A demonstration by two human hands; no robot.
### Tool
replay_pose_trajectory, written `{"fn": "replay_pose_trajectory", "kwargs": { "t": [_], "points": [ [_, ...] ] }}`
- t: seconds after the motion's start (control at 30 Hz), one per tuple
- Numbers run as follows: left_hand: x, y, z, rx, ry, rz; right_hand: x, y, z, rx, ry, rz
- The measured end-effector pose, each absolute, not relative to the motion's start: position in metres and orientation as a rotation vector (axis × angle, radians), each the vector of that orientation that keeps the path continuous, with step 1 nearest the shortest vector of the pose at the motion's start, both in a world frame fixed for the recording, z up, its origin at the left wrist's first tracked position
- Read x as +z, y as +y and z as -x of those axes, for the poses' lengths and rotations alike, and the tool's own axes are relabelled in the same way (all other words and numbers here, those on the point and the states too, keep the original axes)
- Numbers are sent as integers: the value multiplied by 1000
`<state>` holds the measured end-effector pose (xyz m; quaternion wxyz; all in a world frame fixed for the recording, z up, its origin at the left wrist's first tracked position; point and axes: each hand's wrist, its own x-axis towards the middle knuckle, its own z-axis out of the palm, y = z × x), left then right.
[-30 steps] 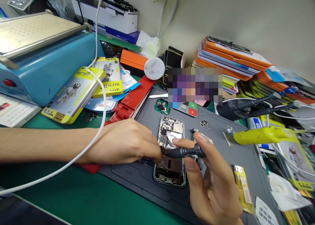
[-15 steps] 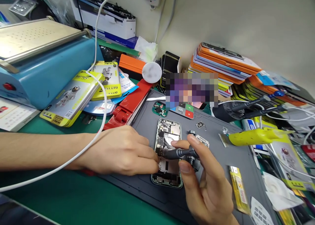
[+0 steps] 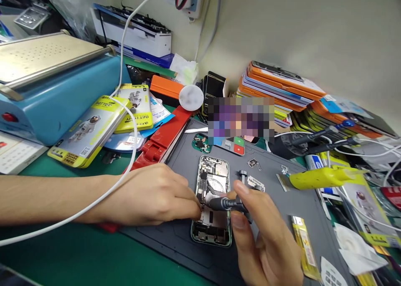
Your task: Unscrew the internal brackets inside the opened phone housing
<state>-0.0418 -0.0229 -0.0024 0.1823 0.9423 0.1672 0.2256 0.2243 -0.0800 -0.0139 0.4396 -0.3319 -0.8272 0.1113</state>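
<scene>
An opened phone [image 3: 216,217] lies on the dark grey mat, its inner boards, metal plates and a silver round pad exposed. My right hand [image 3: 266,236] pinches a dark grey screwdriver [image 3: 221,203] between thumb and fingers. It slants over the middle of the phone, with its narrow end pointing left. My left hand [image 3: 156,196] rests with curled fingers at the phone's left edge. Its fingertips are hidden, so whatever they hold cannot be made out. Small dark knobbed tool ends [image 3: 242,175] show just beyond my right fingers.
A white cable [image 3: 134,144] crosses over my left forearm. Left stand a blue heating plate machine [image 3: 72,98] and battery boxes [image 3: 90,127]. On the mat lie a razor blade [image 3: 256,183], a green circuit board [image 3: 201,142] and a yellow lighter [image 3: 303,246]. A yellow bottle [image 3: 316,178] lies right.
The view has tilted slightly, so the scene sits a little lower. The screwdriver and my right fingers have shifted slightly; my left hand stays at the phone's edge.
</scene>
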Motion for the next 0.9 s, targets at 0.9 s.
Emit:
{"fn": "replay_pose_trajectory", "kwargs": {
  "t": [0.9],
  "points": [
    [1, -14, 40, 606, 326, -2271, -15, -77, -222, 210, -2149, 770]
  ]
}}
